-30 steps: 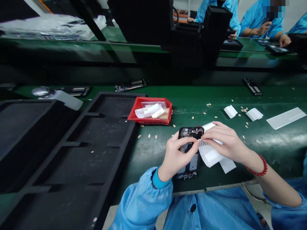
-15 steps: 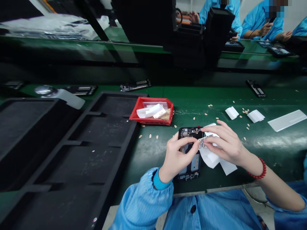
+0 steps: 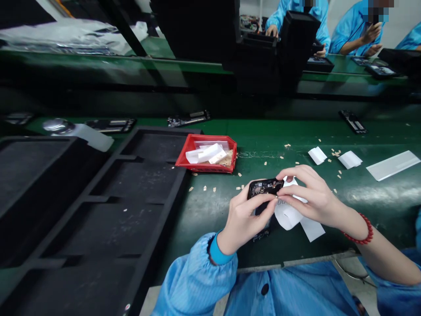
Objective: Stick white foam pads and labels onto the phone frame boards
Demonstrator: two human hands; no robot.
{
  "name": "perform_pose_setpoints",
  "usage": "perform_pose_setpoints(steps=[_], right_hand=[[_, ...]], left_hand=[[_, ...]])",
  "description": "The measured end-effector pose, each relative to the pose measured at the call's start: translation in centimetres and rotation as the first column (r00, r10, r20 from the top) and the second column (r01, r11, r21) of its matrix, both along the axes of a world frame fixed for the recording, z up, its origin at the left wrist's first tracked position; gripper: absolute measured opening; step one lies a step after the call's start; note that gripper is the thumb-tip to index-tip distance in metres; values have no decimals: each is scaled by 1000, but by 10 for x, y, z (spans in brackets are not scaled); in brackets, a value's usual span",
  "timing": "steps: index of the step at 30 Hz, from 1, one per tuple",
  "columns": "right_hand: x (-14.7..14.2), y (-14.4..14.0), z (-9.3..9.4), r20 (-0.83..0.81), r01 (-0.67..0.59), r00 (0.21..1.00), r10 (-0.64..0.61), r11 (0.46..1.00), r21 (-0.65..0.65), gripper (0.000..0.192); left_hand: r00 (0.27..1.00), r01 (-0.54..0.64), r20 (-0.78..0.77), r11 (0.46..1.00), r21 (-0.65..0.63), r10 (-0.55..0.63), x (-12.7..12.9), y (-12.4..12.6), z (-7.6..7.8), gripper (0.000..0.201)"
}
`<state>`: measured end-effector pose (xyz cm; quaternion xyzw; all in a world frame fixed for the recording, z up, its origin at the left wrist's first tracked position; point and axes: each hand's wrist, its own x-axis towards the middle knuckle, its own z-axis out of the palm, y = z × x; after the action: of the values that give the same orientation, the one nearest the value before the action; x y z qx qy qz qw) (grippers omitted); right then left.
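Observation:
An opened smartphone (image 3: 263,186) with bare circuit boards is tilted, its top end raised, under my hands. My left hand (image 3: 241,215) wraps its left edge, thumb and index fingertips meeting over the board. My right hand (image 3: 309,195) is closed too; one finger touches the phone's top right corner, while thumb and another finger pinch at the same spot as the left fingertips. A tiny pale piece (image 3: 276,197) shows there, too small to name. Beneath the right hand lie white paper sheets (image 3: 288,218), one with dark marks partly covered by fingers.
A red bin (image 3: 184,163) holds white paper scraps. Black compartment trays (image 3: 131,221) fill the left. Small tan bits, folded papers (image 3: 350,159) and a translucent strip (image 3: 393,165) lie on the green bench. Phone parts (image 3: 353,122) stand along the back; co-workers (image 3: 357,37) sit beyond.
The phone has shifted right and its top end has come up into a tilt. The small marked white sheet no longer shows stretched between my fingertips, which have drawn closer together.

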<state>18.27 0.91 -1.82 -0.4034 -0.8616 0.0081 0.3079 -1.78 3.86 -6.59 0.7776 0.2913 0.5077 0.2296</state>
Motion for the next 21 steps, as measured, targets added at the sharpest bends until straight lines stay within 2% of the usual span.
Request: perform_pose_setpoints(steps=[6,10,13,15,18,21], right_hand=[[2,3,4,42,-44,998,43,999,14,4],[1,3,3,58,-63,997,58,994,91,8],[1,1,3,18,-81,997,79,993,92,10],[1,-1,5,-52,-81,995,84,996,49,10],[1,-4,13,-150,-55,988,39,993,-108,9],[0,-3,22,-131,-30,991,1,975,-219,9]], left_hand=[[1000,4,5,1000,-3,-4,0,0,1,4],[1000,-8,9,997,-80,9,0,-1,2,5],[1000,-30,4,990,-138,31,0,-2,1,8],[998,-53,-32,981,-187,48,-1,-1,0,8],[986,-70,-167,955,-288,22,-1,2,-2,10],[961,-95,-276,930,-355,-7,-4,7,-1,16]])
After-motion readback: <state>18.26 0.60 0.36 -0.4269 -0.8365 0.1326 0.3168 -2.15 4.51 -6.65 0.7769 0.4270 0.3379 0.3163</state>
